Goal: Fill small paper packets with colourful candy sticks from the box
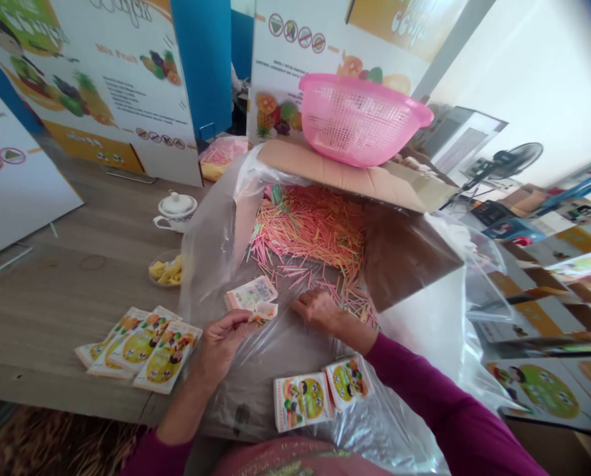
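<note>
Small printed sachet (pixel 263 313) pinched in the nearly closed left hand (pixel 221 347), apparently empty right hand (pixel 319 311) half-curled on clear plastic (pixel 270 396), just beside pink and yellow sticks (pixel 308 231) heaped for easy reach.

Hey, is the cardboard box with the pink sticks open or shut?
Open: the cardboard box has its flaps folded outward, and the pink and yellow sticks lie exposed inside the plastic liner.

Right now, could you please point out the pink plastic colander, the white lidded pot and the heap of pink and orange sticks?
Pink plastic colander (pixel 359 122): head view, on its perforated side wall.
White lidded pot (pixel 176 221): head view, on its body below the lid.
Heap of pink and orange sticks (pixel 308 228): head view, on the heap's middle.
</note>
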`<action>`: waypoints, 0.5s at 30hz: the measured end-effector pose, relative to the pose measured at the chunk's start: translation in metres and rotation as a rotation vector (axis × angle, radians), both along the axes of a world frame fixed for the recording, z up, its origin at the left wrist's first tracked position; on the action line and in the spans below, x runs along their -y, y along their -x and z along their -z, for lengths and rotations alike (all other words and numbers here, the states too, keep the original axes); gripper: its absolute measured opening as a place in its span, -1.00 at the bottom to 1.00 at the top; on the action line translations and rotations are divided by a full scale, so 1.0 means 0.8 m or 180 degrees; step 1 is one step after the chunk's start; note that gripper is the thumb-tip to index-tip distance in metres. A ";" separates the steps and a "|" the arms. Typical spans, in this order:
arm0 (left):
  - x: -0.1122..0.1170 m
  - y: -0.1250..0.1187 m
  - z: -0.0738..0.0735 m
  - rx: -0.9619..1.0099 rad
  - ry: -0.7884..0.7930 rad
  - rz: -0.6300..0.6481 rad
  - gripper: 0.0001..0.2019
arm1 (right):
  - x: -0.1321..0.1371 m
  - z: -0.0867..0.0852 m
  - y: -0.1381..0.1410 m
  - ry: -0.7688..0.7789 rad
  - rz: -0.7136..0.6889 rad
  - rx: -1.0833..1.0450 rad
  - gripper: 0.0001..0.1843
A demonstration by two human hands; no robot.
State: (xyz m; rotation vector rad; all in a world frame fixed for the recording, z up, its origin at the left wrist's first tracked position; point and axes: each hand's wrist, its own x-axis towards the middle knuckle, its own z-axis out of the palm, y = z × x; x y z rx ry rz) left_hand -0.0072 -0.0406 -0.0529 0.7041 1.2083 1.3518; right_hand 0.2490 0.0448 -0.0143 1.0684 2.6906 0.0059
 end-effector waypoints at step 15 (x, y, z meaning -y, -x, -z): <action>0.014 -0.003 -0.009 -0.0533 -0.0788 0.0383 -0.85 | -0.069 -0.014 0.017 0.0193 0.0279 0.0338 -0.59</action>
